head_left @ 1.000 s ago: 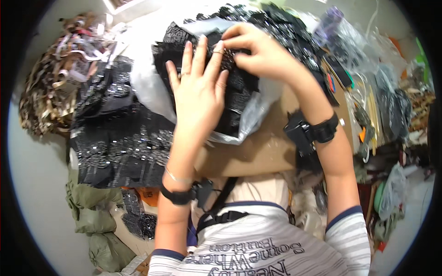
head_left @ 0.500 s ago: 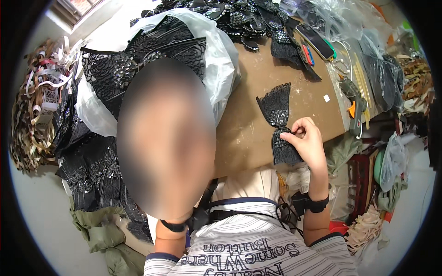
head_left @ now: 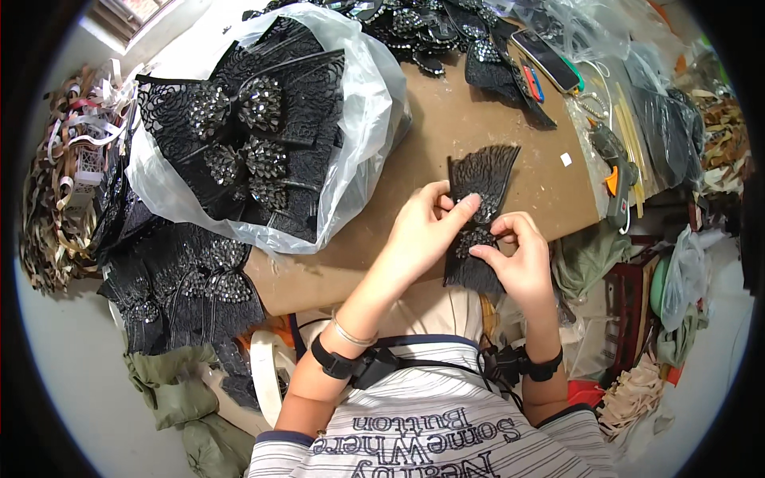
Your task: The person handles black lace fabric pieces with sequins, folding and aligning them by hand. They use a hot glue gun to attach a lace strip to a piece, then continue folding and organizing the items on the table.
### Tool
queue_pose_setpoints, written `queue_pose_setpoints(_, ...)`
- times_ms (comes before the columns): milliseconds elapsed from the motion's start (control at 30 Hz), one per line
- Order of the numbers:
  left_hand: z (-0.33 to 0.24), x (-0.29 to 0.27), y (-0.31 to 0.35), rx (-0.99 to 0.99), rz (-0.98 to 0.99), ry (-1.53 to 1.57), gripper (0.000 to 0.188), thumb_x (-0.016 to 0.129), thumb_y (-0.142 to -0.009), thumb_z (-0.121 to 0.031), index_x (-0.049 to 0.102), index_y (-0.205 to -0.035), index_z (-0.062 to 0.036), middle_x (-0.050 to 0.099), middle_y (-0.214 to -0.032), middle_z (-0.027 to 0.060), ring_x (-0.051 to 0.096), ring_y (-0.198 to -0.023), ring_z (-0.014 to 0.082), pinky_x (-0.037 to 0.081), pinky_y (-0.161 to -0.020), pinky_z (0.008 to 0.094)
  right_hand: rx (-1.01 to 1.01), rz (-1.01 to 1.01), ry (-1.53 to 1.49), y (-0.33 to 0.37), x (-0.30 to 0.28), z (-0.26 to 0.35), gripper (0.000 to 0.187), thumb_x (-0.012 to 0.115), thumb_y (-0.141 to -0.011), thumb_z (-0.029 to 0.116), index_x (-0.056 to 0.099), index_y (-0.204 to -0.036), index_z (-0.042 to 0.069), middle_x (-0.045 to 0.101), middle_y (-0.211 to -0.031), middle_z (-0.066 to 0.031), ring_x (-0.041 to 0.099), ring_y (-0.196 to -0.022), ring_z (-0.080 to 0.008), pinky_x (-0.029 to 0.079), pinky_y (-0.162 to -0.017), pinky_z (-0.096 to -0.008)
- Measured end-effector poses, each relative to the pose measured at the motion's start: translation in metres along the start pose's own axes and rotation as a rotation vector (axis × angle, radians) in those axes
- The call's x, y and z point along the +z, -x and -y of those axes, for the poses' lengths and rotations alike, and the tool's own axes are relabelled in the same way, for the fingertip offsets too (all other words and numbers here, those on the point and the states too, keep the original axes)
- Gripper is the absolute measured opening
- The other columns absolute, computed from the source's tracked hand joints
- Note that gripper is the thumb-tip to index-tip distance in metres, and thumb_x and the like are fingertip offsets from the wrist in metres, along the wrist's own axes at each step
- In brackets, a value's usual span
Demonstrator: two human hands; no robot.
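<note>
A black lace bow (head_left: 484, 174) with shiny beads at its pinched middle stands out over the brown board, near its front edge. My left hand (head_left: 434, 223) is closed, pinching the bow's upper half beside the beads between thumb and fingers. On the lower half, just below the middle, my right hand (head_left: 522, 259) grips with thumb and curled fingertips. The lower lace (head_left: 470, 275) hangs past the board's edge towards my lap. A clear plastic bag (head_left: 307, 243) left of my hands holds several similar beaded black bows (head_left: 267, 163).
The brown board (head_left: 422, 119) bears a phone (head_left: 546, 60), a glue gun (head_left: 613, 171) and pale sticks (head_left: 628, 143) on the right. More black beaded pieces (head_left: 406, 28) are heaped at the back, others (head_left: 191, 279) at left. Ribbon strips (head_left: 68, 183) hang at far left.
My left hand, hidden earlier behind a blurred patch on the left, is now on the bow's upper half. The bow has turned slightly, with my right hand still on it.
</note>
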State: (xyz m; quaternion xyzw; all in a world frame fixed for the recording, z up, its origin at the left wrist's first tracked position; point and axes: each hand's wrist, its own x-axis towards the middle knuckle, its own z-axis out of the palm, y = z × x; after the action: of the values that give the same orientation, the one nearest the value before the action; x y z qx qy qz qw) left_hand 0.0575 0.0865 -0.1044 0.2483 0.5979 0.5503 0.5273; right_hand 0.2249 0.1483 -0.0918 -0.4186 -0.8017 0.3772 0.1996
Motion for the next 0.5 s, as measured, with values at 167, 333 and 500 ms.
queue_pose_setpoints(167,-0.004,-0.008,0.017,0.000,0.117,0.507,0.028,0.074,-0.084,-0.020,0.062,-0.104,-0.0041,0.066,-0.093,0.0009,0.059,-0.077,0.0061,0.046,-0.067,0.0213,0.257,0.264,-0.902,0.006,-0.014,0.028,0.034,0.068,-0.084,-0.001,0.050,-0.113,-0.001,0.064,-0.093,-0.0055,0.060,-0.084,-0.0086,0.047,-0.078,-0.0216)
queue_pose_setpoints(333,-0.018,-0.007,0.039,0.068,0.016,0.712,0.026,0.071,-0.086,-0.014,0.059,-0.107,-0.0038,0.065,-0.100,0.0017,0.060,-0.086,0.0081,0.049,-0.076,0.0244,0.361,0.572,-0.999,-0.007,-0.041,0.032,0.043,0.048,-0.100,0.032,0.054,-0.120,-0.006,0.066,-0.100,-0.0089,0.062,-0.088,-0.0109,0.049,-0.080,-0.0233)
queue_pose_setpoints(500,-0.027,-0.001,0.049,0.157,-0.099,0.728,0.031,0.070,-0.086,-0.010,0.055,-0.112,-0.0024,0.063,-0.102,0.0037,0.059,-0.089,0.0092,0.050,-0.080,0.0268,0.303,0.673,-0.843,-0.017,-0.031,0.040,0.035,0.057,-0.097,0.027,0.065,-0.104,-0.007,0.067,-0.092,-0.0037,0.059,-0.079,-0.0070,0.048,-0.072,-0.0227)
